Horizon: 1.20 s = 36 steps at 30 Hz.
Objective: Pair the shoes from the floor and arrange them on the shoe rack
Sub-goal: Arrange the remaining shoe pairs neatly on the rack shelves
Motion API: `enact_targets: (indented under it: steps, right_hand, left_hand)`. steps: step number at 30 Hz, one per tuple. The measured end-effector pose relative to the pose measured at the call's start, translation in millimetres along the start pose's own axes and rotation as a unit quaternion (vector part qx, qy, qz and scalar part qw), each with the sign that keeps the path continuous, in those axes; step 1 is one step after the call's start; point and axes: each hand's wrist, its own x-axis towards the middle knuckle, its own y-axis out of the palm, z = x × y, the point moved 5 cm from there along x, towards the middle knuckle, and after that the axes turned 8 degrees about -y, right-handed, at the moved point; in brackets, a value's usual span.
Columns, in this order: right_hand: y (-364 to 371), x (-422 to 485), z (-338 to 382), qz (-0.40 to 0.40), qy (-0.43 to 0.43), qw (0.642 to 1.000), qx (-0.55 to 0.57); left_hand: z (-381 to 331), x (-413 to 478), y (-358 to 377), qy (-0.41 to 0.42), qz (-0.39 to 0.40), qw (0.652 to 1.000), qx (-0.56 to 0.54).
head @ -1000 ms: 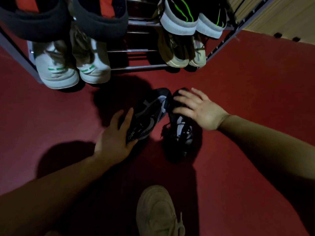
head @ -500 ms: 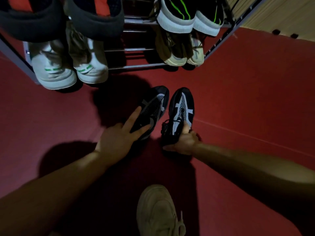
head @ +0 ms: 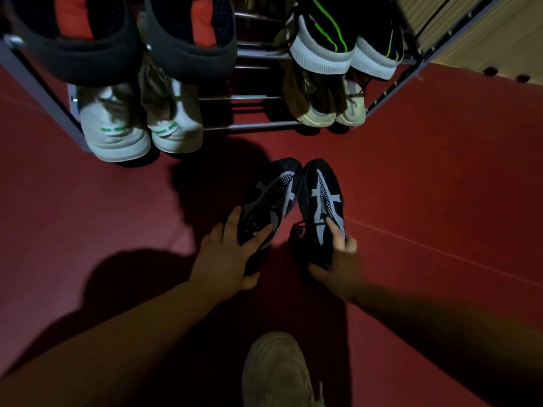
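On the floor before the rack: you have a dark shoe in each hand, toes pointing at the shoe rack [head: 252, 126]; whether they rest on the red floor [head: 426, 201] or hang just above it, you cannot tell.
Change: half a second ago a gap showed between the toes; now the left shoe [head: 273, 195] and the right shoe [head: 321, 189] meet at the toe. A second ago your right hand lay flat over its shoe's toe; now it is at the heel end.
Left hand [head: 226, 259]: fingers [head: 232, 218] curled round the left shoe's heel end, thumb beneath.
Right hand [head: 338, 262]: gripping the right shoe's heel end, one finger stretched along the grey side.
Lower shelf: white pair [head: 117, 136] with green stripes at left, beige pair [head: 317, 113] at right, bare rails between.
Upper shelf: black pair [head: 88, 60] with orange lining at left, black pair with green lines [head: 320, 54] at right.
Hard to see: the upper pairs are cut off by the top edge; both held heels are lost in shadow; your right hand is blurred; a pale shoe [head: 276, 374] is cut off at the bottom edge.
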Motion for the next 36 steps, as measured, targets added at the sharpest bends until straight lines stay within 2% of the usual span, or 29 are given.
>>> enact_targets:
  steps: [3, 5, 8, 12, 15, 17, 20, 22, 23, 25, 28, 33, 36]
  right_hand:
    - [-14, -3, 9, -0.035, -0.026, 0.997, 0.07]
    - [-22, -7, 19, -0.047, -0.056, 0.992, 0.104]
    - [-30, 2, 41, -0.068, -0.097, 0.984, 0.129]
    - [-47, 39, 71, -0.125, -0.142, 0.981, 0.046]
    - [-54, 70, 95, -0.16, -0.161, 0.973, -0.031]
    - [-56, 91, 112, -0.171, -0.173, 0.964, -0.105]
    - [-50, 121, 132, -0.135, -0.172, 0.954, -0.206]
    - [-40, 136, 140, -0.091, -0.166, 0.95, -0.247]
    - [-34, 142, 141, -0.074, -0.157, 0.949, -0.263]
    - [-26, 149, 143, -0.057, -0.136, 0.948, -0.28]
    - [-19, 157, 145, -0.048, -0.134, 0.951, -0.276]
    - [-23, 181, 152, -0.007, -0.193, 0.938, -0.287]
    - [-26, 208, 165, 0.054, -0.24, 0.926, -0.286]
  left_hand:
    - [-6, -6, -5, -0.021, 0.014, 0.993, -0.116]
    - [-13, -8, -21, -0.026, -0.033, 0.982, -0.186]
    - [-15, 3, -46, -0.03, -0.108, 0.969, -0.22]
    - [-11, 42, -92, -0.084, -0.212, 0.955, -0.191]
    - [-6, 91, -122, -0.14, -0.198, 0.965, -0.096]
    - [1, 122, -134, -0.145, -0.168, 0.975, -0.013]
    - [27, 145, -129, -0.148, -0.03, 0.987, 0.063]
    - [40, 142, -127, -0.126, -0.007, 0.973, 0.195]
    - [42, 138, -128, -0.102, -0.029, 0.965, 0.24]
    - [50, 135, -127, -0.061, -0.076, 0.969, 0.228]
    - [61, 137, -123, -0.048, -0.066, 0.976, 0.202]
    - [59, 136, -126, -0.045, -0.143, 0.98, 0.129]
    - [59, 144, -137, -0.049, -0.174, 0.973, 0.143]
